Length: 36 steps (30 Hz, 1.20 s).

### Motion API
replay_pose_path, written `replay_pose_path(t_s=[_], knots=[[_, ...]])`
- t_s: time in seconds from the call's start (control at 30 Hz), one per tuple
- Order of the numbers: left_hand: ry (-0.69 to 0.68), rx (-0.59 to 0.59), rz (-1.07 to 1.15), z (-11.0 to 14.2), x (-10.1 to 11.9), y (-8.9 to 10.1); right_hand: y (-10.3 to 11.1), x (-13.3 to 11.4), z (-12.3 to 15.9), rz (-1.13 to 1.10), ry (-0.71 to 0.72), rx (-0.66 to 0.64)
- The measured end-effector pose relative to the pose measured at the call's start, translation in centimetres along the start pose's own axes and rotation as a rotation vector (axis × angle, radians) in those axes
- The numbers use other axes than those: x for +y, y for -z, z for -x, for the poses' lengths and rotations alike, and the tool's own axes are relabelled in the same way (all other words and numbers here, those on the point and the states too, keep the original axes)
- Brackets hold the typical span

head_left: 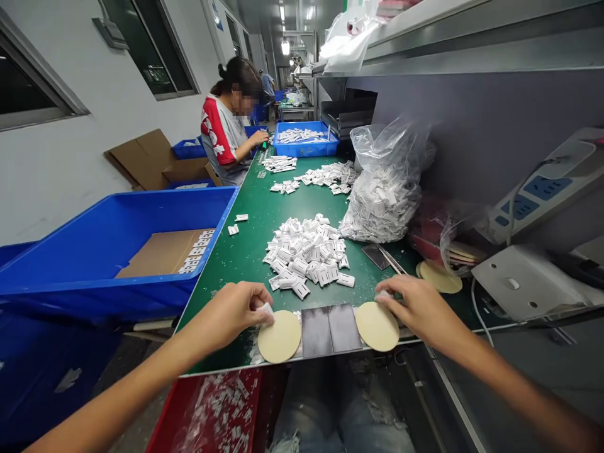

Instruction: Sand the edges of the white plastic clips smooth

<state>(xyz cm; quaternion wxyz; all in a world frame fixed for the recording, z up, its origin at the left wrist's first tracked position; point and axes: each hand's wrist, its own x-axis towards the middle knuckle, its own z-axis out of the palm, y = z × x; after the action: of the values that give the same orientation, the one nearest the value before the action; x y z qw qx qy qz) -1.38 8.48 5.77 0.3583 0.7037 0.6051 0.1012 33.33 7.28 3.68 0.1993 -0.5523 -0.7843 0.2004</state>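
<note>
My left hand (243, 308) is closed in a pinch around a small white plastic part (265, 309), just above a round cream-coloured pad (279, 337). On the other side, my right hand (409, 301) pinches another small white plastic part (384, 294), mostly hidden by the fingers, over a second cream disc (377, 326). Two dark grey rectangular sheets (331, 330) lie side by side between the discs at the table's front edge. Beyond them a heap of white plastic parts (306, 251) covers the middle of the green table (236, 264).
A clear bag of white parts (380, 204) stands at the right, near tweezers (392, 259) and a power strip (538, 189). At the left is a big blue bin (108, 251) with cardboard inside. Below sits a red bin (212, 409). Another person (231, 119) works farther along.
</note>
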Motion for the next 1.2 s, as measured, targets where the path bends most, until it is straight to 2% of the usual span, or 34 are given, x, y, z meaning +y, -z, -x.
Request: replay_pose_path(t_s=[0.03, 0.07, 0.17, 0.2, 0.27, 0.37, 0.47, 0.57, 0.63, 0.7, 0.77, 0.8, 0.87, 0.93, 1.0, 1.07, 1.2], knots=[[-0.019, 0.026, 0.023, 0.1, 0.8, -0.5, -0.3, -0.7, -0.1, -0.004, 0.0, 0.032], [-0.042, 0.01, 0.072, 0.1, 1.6, -1.2, -0.8, -1.5, -0.2, -0.024, 0.028, 0.011], [-0.096, -0.177, 0.226, -0.5, 3.8, -3.8, -2.3, -3.9, -0.7, -0.084, 0.163, -0.158], [-0.098, -0.206, 0.236, -1.0, 4.2, -4.4, -2.8, -4.5, -1.0, -0.078, 0.183, -0.171], [-0.104, -0.192, 0.207, -2.3, 4.4, -5.2, -3.5, -5.0, -1.7, -0.04, 0.182, -0.121], [-0.128, -0.154, 0.171, -4.1, 4.1, -4.8, -3.7, -4.7, -2.8, -0.014, 0.222, -0.127], [-0.166, -0.044, 0.127, -4.5, 4.0, -4.4, -3.8, -4.1, -3.3, 0.038, 0.224, -0.042], [-0.224, 0.094, 0.117, -2.0, 4.3, -5.4, -4.2, -4.1, -1.6, 0.078, 0.272, 0.008], [-0.267, 0.109, 0.127, 1.0, 4.5, -6.8, -4.3, -4.6, 0.5, 0.044, 0.391, -0.09], [-0.314, 0.07, 0.137, 3.3, 4.7, -7.9, -4.1, -5.2, 2.2, -0.068, 0.492, -0.234], [-0.318, 0.01, 0.149, 3.8, 4.7, -7.9, -3.7, -5.4, 2.3, -0.166, 0.462, -0.319], [-0.289, -0.025, 0.158, 3.3, 4.6, -7.6, -3.5, -5.3, 1.8, -0.136, 0.386, -0.291], [-0.196, -0.071, 0.167, 1.1, 4.4, -6.4, -3.3, -4.9, 0.2, -0.035, 0.239, -0.146], [-0.157, -0.082, 0.165, -1.3, 4.2, -5.4, -3.3, -4.5, -1.4, 0.002, 0.208, -0.092], [-0.155, -0.094, 0.158, -2.8, 3.9, -5.1, -3.6, -4.3, -2.1, -0.003, 0.231, -0.111], [-0.155, -0.077, 0.146, -3.1, 3.6, -5.6, -3.9, -4.2, -2.1, 0.006, 0.22, -0.093], [-0.183, 0.036, 0.118, -2.2, 3.3, -6.2, -4.4, -4.0, -2.0, 0.017, 0.213, -0.044]])
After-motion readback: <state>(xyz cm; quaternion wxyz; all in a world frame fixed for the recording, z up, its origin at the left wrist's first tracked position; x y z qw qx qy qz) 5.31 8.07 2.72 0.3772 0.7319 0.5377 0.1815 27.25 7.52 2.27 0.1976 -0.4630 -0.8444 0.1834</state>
